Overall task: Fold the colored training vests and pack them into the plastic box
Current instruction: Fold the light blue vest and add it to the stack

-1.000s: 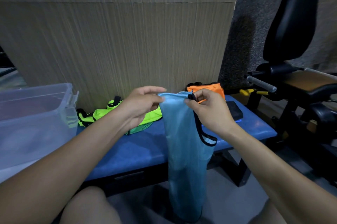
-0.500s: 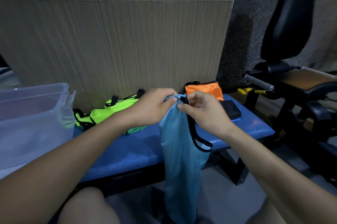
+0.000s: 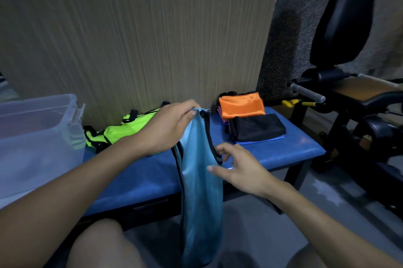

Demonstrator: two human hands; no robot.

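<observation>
With the blue vest (image 3: 199, 171) hanging from a pinch at its shoulder straps, mid-fold on one garment, none of the visible vests packed yet by the look of it. Left hand (image 3: 168, 128) gripping the straps bunched together up top, fingers curled over the fabric, the cloth dangling lengthwise in front of the blue counter (image 3: 139, 176) and down past its edge toward the floor. Right hand (image 3: 237, 169) lower, at the vest's right side near the black trim, fingers loosely spread and holding nothing, thumb tip just touching the cloth. Green vest (image 3: 122, 130) lying unfolded on the counter behind the left arm; folded orange vest (image 3: 242, 105) and folded black vest (image 3: 259, 127) stacked at the counter's right end. Clear plastic box (image 3: 37, 137) at far left, contents too dim to make out. Next, probably: catching the hanging body with the right hand, doubling it upward, keeping the slippery fabric aligned
</observation>
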